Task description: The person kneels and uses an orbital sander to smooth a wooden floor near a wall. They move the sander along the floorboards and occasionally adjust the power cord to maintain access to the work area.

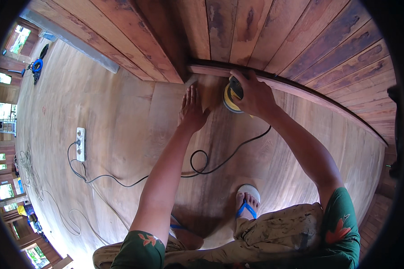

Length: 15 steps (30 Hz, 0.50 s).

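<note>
A yellow and black electric sander [231, 95] rests on the wooden floor [134, 112], close to the foot of the plank wall. My right hand [255, 93] is wrapped over its top, hiding much of the body. To its left, my left hand [192, 107] lies flat on the boards near the wall corner, fingers stretched out and holding nothing. A black cord [238, 149] loops across the floor below the hands and runs left to a white power strip [80, 144].
The plank wall [265, 40] and its base trim [309, 94] bound the far side. A wooden post [139, 36] juts out left of my hands. Pale cable [72, 215] trails at the left. My sandalled foot [248, 202] stands below. Blue and black gear [37, 66] lies far left.
</note>
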Each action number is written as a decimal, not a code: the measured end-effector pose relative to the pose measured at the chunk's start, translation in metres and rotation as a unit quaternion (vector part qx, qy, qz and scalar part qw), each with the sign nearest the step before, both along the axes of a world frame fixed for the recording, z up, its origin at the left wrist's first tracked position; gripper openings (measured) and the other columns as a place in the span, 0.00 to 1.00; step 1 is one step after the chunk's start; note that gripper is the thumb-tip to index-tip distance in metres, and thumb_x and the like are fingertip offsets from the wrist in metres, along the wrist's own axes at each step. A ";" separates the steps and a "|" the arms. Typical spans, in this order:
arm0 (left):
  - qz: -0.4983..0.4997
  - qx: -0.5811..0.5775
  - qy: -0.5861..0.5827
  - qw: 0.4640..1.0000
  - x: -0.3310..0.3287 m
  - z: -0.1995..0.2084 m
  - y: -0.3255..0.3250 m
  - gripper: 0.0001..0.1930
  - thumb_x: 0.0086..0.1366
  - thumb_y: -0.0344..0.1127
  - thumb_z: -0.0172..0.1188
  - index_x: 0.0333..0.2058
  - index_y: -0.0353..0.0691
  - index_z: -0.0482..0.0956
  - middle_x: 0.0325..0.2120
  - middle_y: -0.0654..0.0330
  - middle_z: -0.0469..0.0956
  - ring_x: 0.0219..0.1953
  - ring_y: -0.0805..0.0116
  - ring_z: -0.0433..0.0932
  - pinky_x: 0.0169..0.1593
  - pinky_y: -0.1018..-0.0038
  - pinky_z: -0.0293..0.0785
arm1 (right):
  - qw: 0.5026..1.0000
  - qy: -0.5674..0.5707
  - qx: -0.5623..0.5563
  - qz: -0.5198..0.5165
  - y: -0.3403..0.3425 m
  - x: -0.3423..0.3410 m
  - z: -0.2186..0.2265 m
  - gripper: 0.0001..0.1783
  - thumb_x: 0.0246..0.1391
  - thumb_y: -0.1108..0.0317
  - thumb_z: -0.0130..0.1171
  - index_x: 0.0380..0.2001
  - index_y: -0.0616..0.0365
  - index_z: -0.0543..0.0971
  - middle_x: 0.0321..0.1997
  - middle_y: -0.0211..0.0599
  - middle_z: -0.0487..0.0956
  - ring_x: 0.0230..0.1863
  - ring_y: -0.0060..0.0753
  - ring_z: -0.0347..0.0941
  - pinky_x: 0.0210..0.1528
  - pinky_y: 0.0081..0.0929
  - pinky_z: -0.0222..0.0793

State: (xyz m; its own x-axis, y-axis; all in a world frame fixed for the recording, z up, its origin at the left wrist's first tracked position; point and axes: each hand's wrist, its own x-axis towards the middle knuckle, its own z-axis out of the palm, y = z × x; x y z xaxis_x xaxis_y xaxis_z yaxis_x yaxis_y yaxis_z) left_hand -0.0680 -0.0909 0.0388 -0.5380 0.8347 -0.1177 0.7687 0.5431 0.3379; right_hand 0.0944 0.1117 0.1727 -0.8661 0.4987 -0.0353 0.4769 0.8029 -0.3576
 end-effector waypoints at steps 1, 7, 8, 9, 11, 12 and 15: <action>-0.012 -0.003 0.004 1.000 0.003 -0.001 -0.003 0.51 0.77 0.56 0.60 0.82 0.28 0.45 0.84 0.40 0.44 0.87 0.45 0.42 0.86 0.54 0.42 | 1.000 0.015 0.006 0.008 0.000 -0.002 -0.002 0.46 0.53 0.55 0.78 0.74 0.37 0.71 0.64 0.54 0.76 0.44 0.63 0.87 0.47 0.53 0.87; -0.065 0.009 0.032 0.997 0.054 -0.002 -0.049 0.50 0.78 0.57 0.58 0.82 0.28 0.46 0.84 0.39 0.45 0.87 0.45 0.41 0.86 0.51 0.38 | 0.992 0.106 0.044 0.048 -0.008 -0.029 -0.021 0.48 0.50 0.56 0.79 0.75 0.38 0.71 0.61 0.57 0.78 0.44 0.62 0.88 0.47 0.51 0.87; -0.063 0.013 0.026 0.998 0.066 0.000 -0.058 0.49 0.78 0.56 0.58 0.82 0.29 0.47 0.84 0.39 0.46 0.87 0.46 0.42 0.86 0.51 0.38 | 0.990 0.119 0.050 0.054 -0.010 -0.036 -0.023 0.48 0.50 0.56 0.79 0.74 0.39 0.71 0.62 0.56 0.78 0.45 0.62 0.87 0.47 0.50 0.87; -0.061 0.004 0.018 0.998 0.077 0.003 -0.065 0.49 0.78 0.55 0.59 0.82 0.29 0.48 0.84 0.40 0.47 0.87 0.47 0.42 0.86 0.50 0.38 | 0.989 0.122 0.055 0.057 -0.011 -0.044 -0.023 0.48 0.50 0.55 0.80 0.74 0.40 0.71 0.63 0.56 0.78 0.45 0.62 0.87 0.48 0.49 0.87; -0.051 -0.001 -0.009 0.999 0.098 0.010 -0.079 0.48 0.78 0.54 0.59 0.82 0.29 0.48 0.84 0.40 0.46 0.87 0.47 0.42 0.86 0.50 0.38 | 0.990 0.108 0.048 0.071 -0.012 -0.060 -0.021 0.48 0.51 0.55 0.79 0.75 0.40 0.70 0.64 0.58 0.77 0.46 0.63 0.87 0.48 0.48 0.87; -0.047 -0.008 -0.021 0.999 0.107 0.014 -0.085 0.48 0.77 0.54 0.59 0.82 0.30 0.48 0.84 0.40 0.46 0.87 0.48 0.41 0.86 0.50 0.38 | 0.993 0.088 0.043 0.073 -0.015 -0.067 -0.019 0.48 0.51 0.55 0.78 0.75 0.40 0.70 0.64 0.59 0.77 0.47 0.63 0.87 0.48 0.48 0.87; -0.034 -0.029 -0.056 0.997 0.128 0.022 -0.099 0.48 0.77 0.53 0.60 0.83 0.32 0.47 0.85 0.42 0.45 0.87 0.48 0.40 0.86 0.49 0.36 | 0.995 0.030 0.022 0.089 -0.027 -0.086 -0.014 0.47 0.53 0.54 0.76 0.75 0.39 0.70 0.65 0.62 0.76 0.48 0.65 0.87 0.51 0.50 0.87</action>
State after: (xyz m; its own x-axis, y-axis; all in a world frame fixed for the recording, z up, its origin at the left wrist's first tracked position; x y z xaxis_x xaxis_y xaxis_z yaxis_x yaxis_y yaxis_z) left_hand 0.0599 -0.1898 0.0609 -0.4606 0.8590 -0.2236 0.7637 0.5119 0.3934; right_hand 0.0083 0.0849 0.1588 -0.9404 0.3380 0.0375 0.3054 0.8879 -0.3440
